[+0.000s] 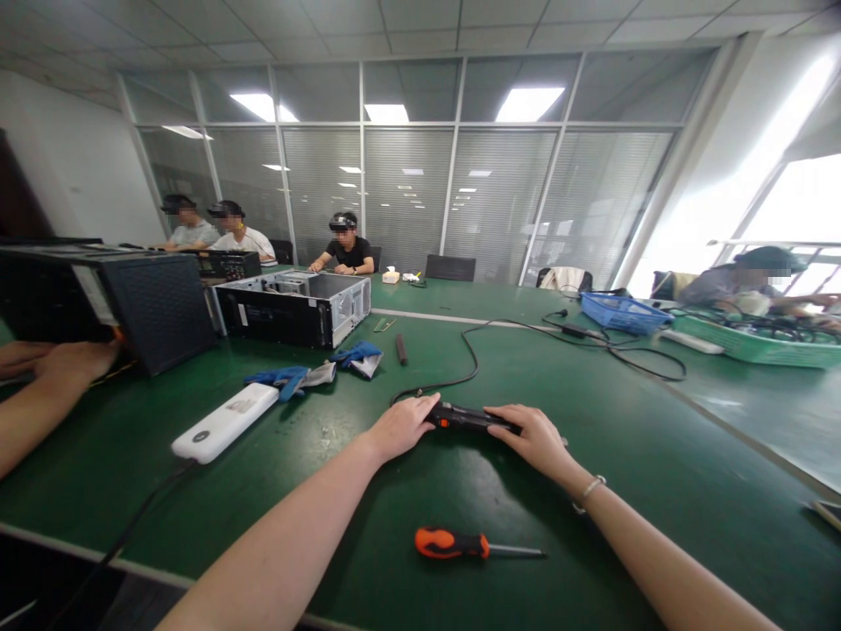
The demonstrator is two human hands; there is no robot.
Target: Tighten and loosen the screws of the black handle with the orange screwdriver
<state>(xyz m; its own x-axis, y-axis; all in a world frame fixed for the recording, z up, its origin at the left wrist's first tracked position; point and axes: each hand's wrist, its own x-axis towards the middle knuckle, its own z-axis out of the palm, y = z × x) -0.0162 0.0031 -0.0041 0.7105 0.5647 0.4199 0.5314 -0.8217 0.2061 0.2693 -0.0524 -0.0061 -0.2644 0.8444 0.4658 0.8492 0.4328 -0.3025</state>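
Note:
A black corded power tool with an orange switch lies crosswise on the green table in front of me. My left hand is closed around its left end, where the cord comes off. Over the right part, my right hand grips the body, thumb on the near side and fingers on top. A small bit of metal pokes out past the right hand; most of that end is hidden. Closer to me lies an orange and black screwdriver, its shaft pointing right, touched by neither hand.
To the left are a white power strip, blue-grey gloves and an open computer case. Another person's hands work at a dark case. The black cord runs back toward blue and green baskets.

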